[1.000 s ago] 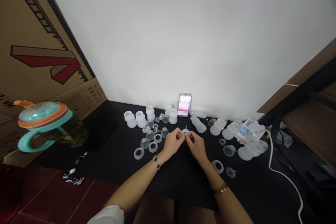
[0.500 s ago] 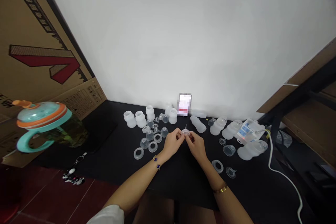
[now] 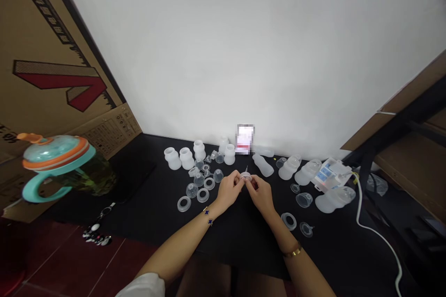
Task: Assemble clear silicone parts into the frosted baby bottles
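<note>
My left hand (image 3: 229, 190) and my right hand (image 3: 259, 191) meet over the middle of the black table, fingers closed on a whitish bottle collar ring (image 3: 245, 175). A thin clear tip sticks up from the ring's centre; it looks like a teat, partly hidden by my fingers. To the left lie loose collar rings (image 3: 203, 194), clear dome caps (image 3: 191, 190) and white open-necked bottles (image 3: 187, 158). A clear dome cap (image 3: 304, 199), another collar ring (image 3: 289, 221) and a clear teat (image 3: 306, 229) rest right of my right hand.
A blurred phone (image 3: 245, 139) leans on the wall. Near it a frosted bottle (image 3: 263, 164) lies tilted. Capped bottles (image 3: 290, 167) and a clear box (image 3: 329, 175) with a white cable (image 3: 378, 233) sit rightward. A large jug (image 3: 62, 167) and cardboard box (image 3: 52, 116) occupy the left.
</note>
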The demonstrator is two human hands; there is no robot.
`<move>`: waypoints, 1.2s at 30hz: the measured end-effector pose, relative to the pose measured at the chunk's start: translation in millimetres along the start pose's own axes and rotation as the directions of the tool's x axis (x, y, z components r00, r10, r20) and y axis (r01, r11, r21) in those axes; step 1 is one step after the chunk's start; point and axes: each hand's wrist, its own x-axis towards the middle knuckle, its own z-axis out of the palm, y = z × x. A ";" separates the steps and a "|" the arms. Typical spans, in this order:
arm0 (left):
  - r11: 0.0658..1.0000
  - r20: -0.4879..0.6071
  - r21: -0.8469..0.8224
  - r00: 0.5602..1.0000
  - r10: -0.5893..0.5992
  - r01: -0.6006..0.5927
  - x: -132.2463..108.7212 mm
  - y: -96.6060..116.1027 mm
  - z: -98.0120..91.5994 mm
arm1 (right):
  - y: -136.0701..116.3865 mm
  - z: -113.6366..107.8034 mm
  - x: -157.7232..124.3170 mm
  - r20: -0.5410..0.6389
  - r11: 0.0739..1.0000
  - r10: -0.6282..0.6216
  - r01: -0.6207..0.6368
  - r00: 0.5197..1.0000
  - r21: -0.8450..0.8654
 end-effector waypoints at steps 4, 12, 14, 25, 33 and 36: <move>1.000 0.006 -0.027 1.000 -0.007 0.007 -0.4 1.7 -0.6 | -0.6 0.0 -0.5 -0.004 1.000 -0.013 0.013 1.000 -0.001; 1.000 0.003 -0.026 1.000 -0.008 0.008 0.3 -1.6 0.6 | -0.8 -0.6 -0.6 -0.016 0.999 -0.033 0.032 0.999 -0.026; 0.999 0.002 -0.031 1.000 -0.009 0.009 0.3 -2.6 1.0 | -2.0 -1.2 -0.4 -0.014 0.999 -0.035 0.034 0.999 -0.029; 0.995 -0.062 0.095 0.997 0.047 -0.041 0.7 2.6 -2.7 | -5.1 -1.5 -0.1 0.041 0.993 0.031 -0.035 0.999 0.110; 0.998 -0.115 0.052 0.993 0.028 -0.022 2.1 1.2 -3.0 | -0.8 -1.8 1.7 0.059 0.995 0.047 -0.051 0.997 0.081; 1.000 -0.118 0.004 0.993 0.023 -0.023 2.6 -1.2 -2.0 | -0.8 -1.5 1.6 0.072 0.995 0.041 -0.047 0.997 0.086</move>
